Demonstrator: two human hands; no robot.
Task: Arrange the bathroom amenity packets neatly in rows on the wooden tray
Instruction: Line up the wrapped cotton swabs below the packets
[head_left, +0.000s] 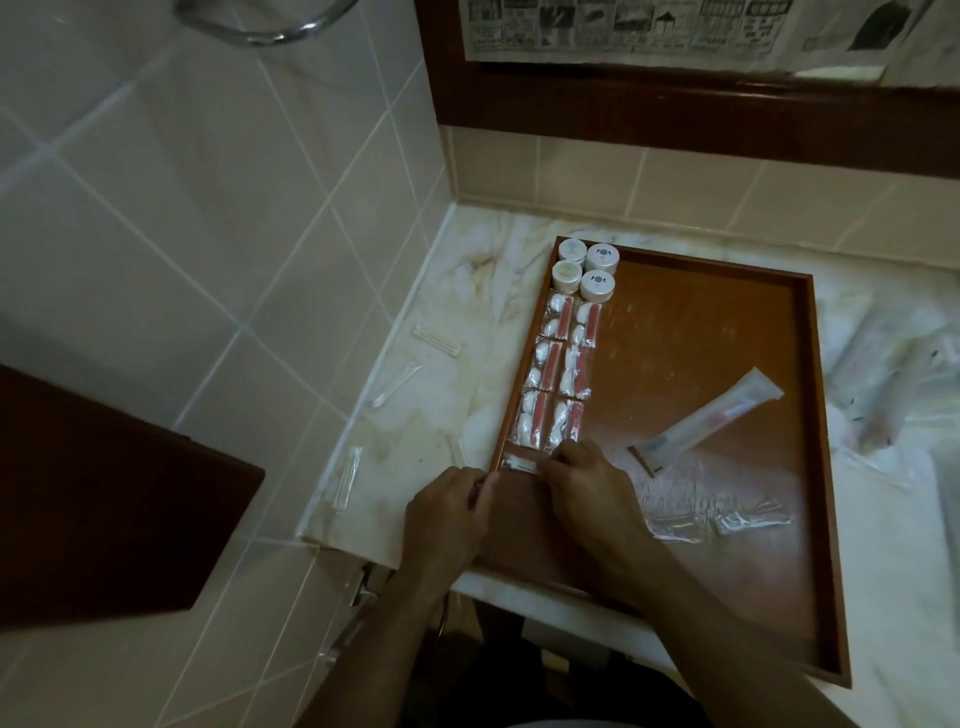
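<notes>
A wooden tray (727, 332) lies on the marble counter. Along its left side stand several small white jars (597, 286), and below them several clear packets with cotton and pink strips (558, 374) lie in two columns. Just below those rows, a small clear cotton-swab packet (519, 462) lies crosswise near the tray's left rim. My left hand (447, 519) pinches its left end at the rim, and my right hand (587, 483) holds its right end. A toothbrush packet (711, 415) lies diagonally mid-tray, with crumpled clear packets (717, 519) below it.
Several loose swab packets (436, 340) lie on the marble counter (457, 291) left of the tray. More clear wrapped packets (883, 374) are piled on the counter to the right. A tiled wall stands at the back, and a dark wooden surface (104, 499) is at the left.
</notes>
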